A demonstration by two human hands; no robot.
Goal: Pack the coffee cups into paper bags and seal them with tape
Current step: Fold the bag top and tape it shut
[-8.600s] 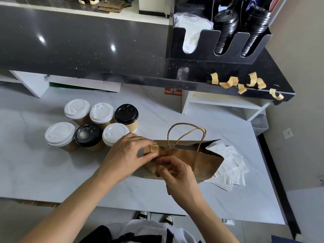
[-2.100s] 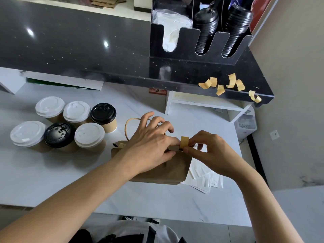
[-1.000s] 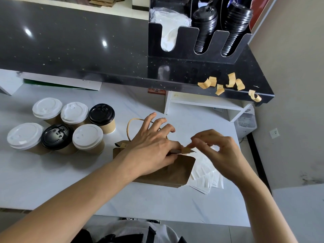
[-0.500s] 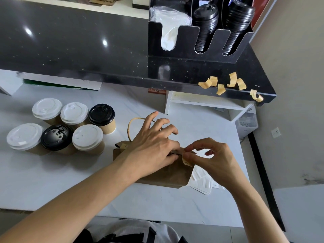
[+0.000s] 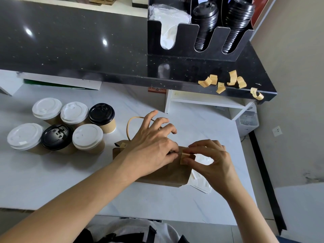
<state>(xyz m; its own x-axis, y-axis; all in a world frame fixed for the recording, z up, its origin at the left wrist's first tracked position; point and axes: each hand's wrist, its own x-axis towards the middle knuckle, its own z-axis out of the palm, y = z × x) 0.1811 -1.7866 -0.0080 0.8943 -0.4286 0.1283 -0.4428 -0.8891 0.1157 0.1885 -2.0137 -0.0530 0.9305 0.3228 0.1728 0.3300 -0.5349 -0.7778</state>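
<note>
The right hand (image 5: 213,161) has folded its tape strip (image 5: 184,157) down over the paper bag (image 5: 168,174) rim, pinching it; the left hand (image 5: 152,146) pinches the rim shut, so sealing nears completion.

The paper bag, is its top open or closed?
Closed. The paper bag has its top folded flat, one tape piece on it, and the right hand pinches another piece over the fold.

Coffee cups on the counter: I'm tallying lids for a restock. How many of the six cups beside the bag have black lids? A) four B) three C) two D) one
C: of the six coffee cups grouped left of the paper bag, two wear black lids and four wear white ones.
</note>
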